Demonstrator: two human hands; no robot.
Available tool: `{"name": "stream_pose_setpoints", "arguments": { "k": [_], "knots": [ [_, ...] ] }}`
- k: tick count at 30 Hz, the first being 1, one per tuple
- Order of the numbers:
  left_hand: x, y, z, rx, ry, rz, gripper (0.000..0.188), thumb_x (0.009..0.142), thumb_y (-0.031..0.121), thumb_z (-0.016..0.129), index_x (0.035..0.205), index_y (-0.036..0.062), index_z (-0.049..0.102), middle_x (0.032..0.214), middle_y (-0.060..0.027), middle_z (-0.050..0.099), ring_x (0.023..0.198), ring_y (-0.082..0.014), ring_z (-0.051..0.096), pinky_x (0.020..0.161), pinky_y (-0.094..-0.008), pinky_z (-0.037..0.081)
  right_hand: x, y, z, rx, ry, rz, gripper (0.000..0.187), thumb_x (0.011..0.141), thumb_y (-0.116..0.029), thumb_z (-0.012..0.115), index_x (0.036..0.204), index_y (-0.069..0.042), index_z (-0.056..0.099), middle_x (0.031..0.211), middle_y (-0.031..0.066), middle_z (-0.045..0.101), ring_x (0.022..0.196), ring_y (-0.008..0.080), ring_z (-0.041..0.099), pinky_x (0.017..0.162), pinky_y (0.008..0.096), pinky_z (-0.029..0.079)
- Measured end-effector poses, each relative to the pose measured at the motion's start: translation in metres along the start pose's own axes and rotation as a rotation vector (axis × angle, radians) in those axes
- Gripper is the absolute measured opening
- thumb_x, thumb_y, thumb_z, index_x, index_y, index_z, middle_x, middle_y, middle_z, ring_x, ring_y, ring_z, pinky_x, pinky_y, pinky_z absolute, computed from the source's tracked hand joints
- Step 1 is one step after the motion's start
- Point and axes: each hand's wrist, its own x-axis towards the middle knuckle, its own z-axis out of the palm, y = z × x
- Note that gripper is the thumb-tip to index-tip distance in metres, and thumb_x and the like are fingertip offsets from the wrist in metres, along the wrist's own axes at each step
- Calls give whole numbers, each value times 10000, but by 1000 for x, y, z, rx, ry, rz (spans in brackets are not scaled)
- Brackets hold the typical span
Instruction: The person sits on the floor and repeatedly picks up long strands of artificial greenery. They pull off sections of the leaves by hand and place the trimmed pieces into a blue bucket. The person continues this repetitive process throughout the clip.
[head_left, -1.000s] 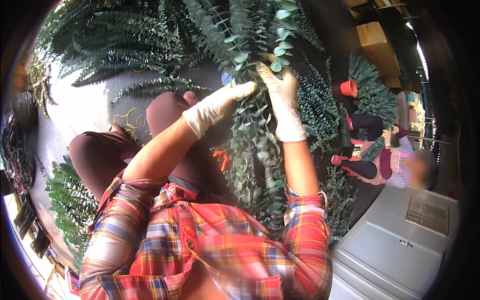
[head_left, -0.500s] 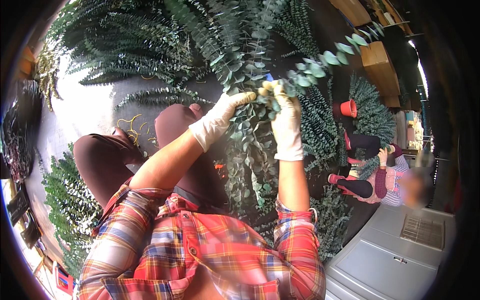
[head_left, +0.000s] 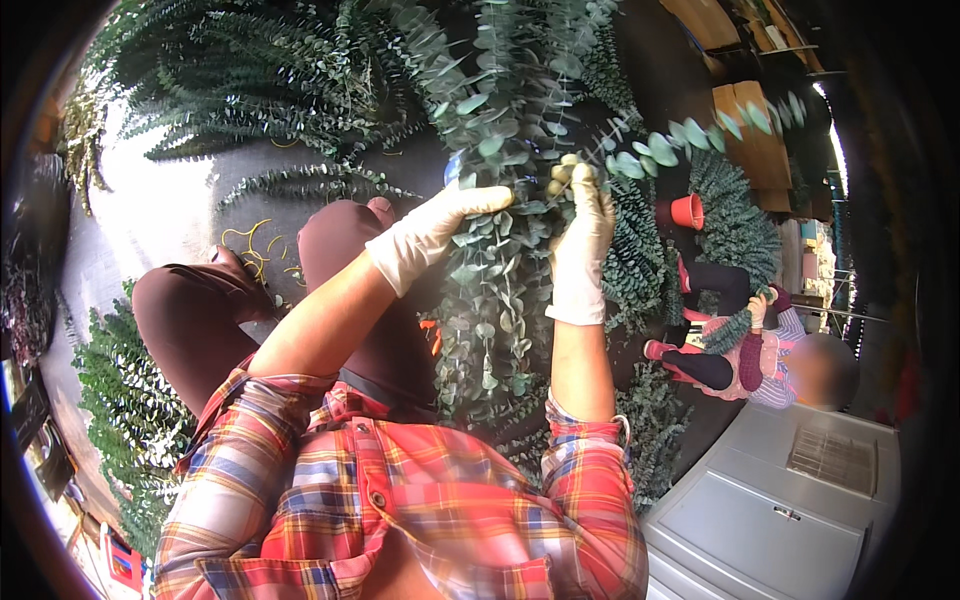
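Note:
Both of my hands wear pale gloves with yellowish fingertips. My left hand is closed round a bundle of eucalyptus branches, its thumb lying across the stems. Leafy tips rise from the bundle away from me, and more foliage hangs below the grip toward my lap. My right hand pinches a single eucalyptus sprig at the bundle's right side. That sprig points out to the right, its round grey-green leaves spread apart. A bit of blue shows beside my left hand. The left fingers are mostly hidden behind the leaves.
Heaps of eucalyptus lie at the far left, with more beside my left knee. Yellow bands are scattered on the floor. At right are a red bucket, cardboard boxes, a seated person holding foliage and a grey cabinet.
The sprig in my right hand has swung farther right and slightly down. My hands have moved a little apart, and the bundle shows a blue bit beside my left hand now.

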Motion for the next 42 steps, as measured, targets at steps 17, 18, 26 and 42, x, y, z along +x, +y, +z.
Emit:
{"name": "stream_pose_setpoints", "arguments": {
  "k": [17, 18, 26, 42],
  "knots": [
    [-5, -10, -24, -263, -50, 0, 602, 697, 431, 713, 1157, 102, 508, 998, -55, 603, 905, -224, 599, 798, -439, 506, 21, 27, 35, -430, 68, -280, 288, 778, -115, 664, 1031, -23, 561, 857, 59, 642, 748, 153, 598, 659, 289, 479],
    [-5, -13, -22, -291, 14, 16, 475, 766, 367, 681, 1118, 84, 533, 948, -70, 616, 837, -213, 621, 747, -384, 530, 20, 32, 34, -780, 104, -473, 314, 745, -113, 669, 1025, -26, 557, 852, 97, 645, 743, 200, 616, 665, 317, 478],
    [0, 3, -6, -244, 119, 1, 254, 826, 233, 600, 960, 17, 596, 782, -72, 632, 625, -143, 601, 578, -262, 510, 23, -12, 37, -584, -455, 163, 261, 865, -283, 576, 1034, -91, 629, 865, 34, 668, 591, 79, 573, 512, 208, 454],
    [2, -16, -31, -111, 35, 254, 307, 845, 337, 604, 1011, 84, 557, 885, 10, 569, 795, -92, 535, 746, -238, 446, -22, -11, 24, -1248, -571, -298, 331, 680, -293, 720, 833, -57, 544, 748, 96, 628, 698, 286, 627, 618, 364, 497]
  ]
}}
